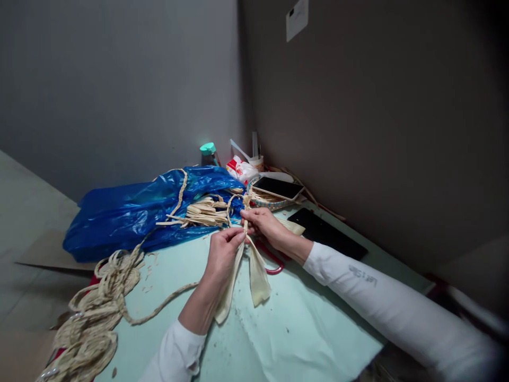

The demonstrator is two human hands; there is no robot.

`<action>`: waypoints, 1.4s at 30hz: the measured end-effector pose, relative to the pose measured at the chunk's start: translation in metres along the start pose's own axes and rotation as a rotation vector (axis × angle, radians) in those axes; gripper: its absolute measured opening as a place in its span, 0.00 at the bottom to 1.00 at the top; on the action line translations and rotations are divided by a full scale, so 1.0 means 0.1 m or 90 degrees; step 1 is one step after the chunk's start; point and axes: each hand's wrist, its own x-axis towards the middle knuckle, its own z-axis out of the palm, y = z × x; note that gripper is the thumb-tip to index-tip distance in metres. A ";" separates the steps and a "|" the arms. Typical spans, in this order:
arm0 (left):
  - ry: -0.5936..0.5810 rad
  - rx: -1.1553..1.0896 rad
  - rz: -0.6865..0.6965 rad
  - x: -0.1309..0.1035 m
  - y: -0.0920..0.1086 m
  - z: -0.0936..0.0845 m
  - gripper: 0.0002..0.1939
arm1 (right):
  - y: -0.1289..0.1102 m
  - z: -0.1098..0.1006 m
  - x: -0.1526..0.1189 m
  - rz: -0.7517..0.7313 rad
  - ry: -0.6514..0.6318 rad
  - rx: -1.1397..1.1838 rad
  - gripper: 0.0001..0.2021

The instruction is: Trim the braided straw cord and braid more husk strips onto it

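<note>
A braid (246, 204) of pale dried husk strips runs upright between my two hands. My left hand (226, 252) is closed in a pinch on its lower part, where loose wide husk strips (258, 273) hang down toward me. Just above it, my right hand (267, 227) pinches the braid with thumb and fingers. Another husk strip (293, 227) sticks out to the right behind my right wrist. Below the right hand lie the red handles of what look like scissors (274, 265), partly hidden by the strips and the hand.
A blue plastic bag (119, 212) holding a bundle of husk strips (204, 212) lies at the left. Coils of finished braid (95, 313) line the table's left edge. Behind are a phone (278, 187) on a woven basket (270, 203), and a teal-lidded bottle (207, 151). A dark flat panel (330, 233) lies at right.
</note>
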 end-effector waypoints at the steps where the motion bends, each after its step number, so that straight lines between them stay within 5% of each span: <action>1: 0.012 -0.004 -0.002 0.01 -0.01 -0.01 0.09 | -0.01 0.01 -0.01 0.001 -0.009 0.009 0.21; 9: 0.067 -0.050 0.029 0.06 0.04 -0.13 0.14 | -0.08 0.10 -0.18 0.074 -0.209 0.015 0.16; 17: 0.034 -0.087 0.025 0.07 0.11 -0.12 0.22 | -0.17 0.18 -0.23 0.060 -0.171 -0.087 0.13; 23: 0.021 -0.068 0.041 0.05 0.10 -0.13 0.18 | -0.02 0.14 -0.16 0.006 -0.154 -0.057 0.19; 28: 0.089 0.308 0.160 -0.03 0.20 -0.11 0.04 | 0.06 0.12 -0.12 -0.007 -0.104 -0.064 0.18; 32: 0.165 0.630 0.234 -0.09 0.23 -0.09 0.06 | 0.04 0.11 -0.11 -0.021 -0.059 -0.075 0.17; 37: 0.226 0.736 0.388 -0.11 0.16 -0.10 0.07 | 0.04 0.06 -0.08 -0.024 -0.019 -0.040 0.14; 42: 0.191 0.847 0.570 -0.20 -0.01 0.03 0.09 | 0.04 0.09 -0.10 -0.008 -0.013 0.027 0.12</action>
